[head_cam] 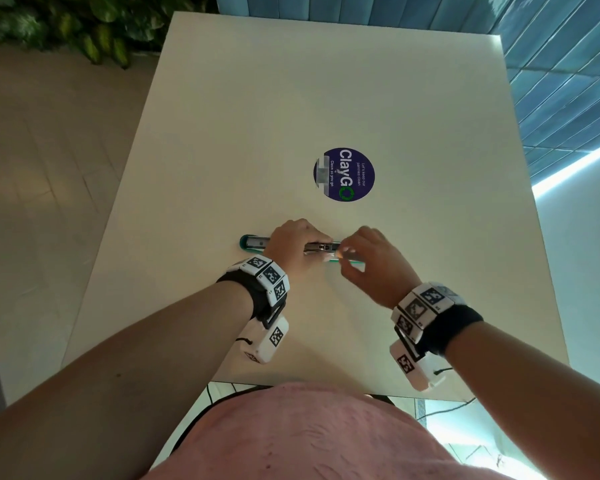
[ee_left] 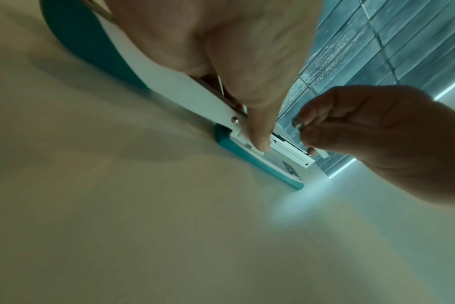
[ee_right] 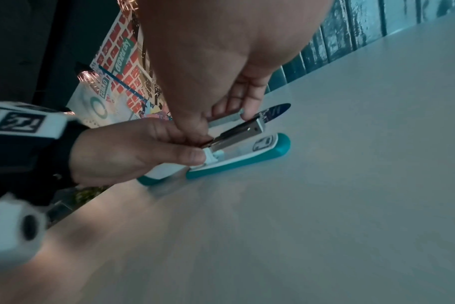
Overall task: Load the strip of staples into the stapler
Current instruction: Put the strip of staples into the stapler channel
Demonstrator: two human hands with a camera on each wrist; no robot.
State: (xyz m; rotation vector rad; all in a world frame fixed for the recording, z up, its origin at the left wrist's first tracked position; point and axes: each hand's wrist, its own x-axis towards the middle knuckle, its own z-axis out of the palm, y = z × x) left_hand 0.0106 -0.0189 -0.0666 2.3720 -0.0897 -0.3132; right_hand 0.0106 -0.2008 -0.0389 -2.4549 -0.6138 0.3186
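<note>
A teal and white stapler (head_cam: 252, 242) lies swung open across the table (head_cam: 326, 98), its lid to the left and its base (ee_right: 247, 162) to the right. My left hand (head_cam: 297, 245) grips it at the hinge, thumb pressed on the white part (ee_right: 210, 157), and the metal magazine (ee_right: 243, 131) sticks up at a slant with its channel uncovered. My right hand (head_cam: 364, 258) pinches a grey strip of staples (ee_right: 227, 118) between thumb and fingers, lengthwise just above the magazine and a little apart from it. From the left wrist only the strip's end (ee_left: 298, 124) shows.
A round blue sticker (head_cam: 344, 174) lies on the table beyond the hands. The table's near edge (head_cam: 326, 388) runs close to my body. Floor and plants (head_cam: 84, 26) lie to the left, a blue tiled wall (head_cam: 551, 64) to the far right.
</note>
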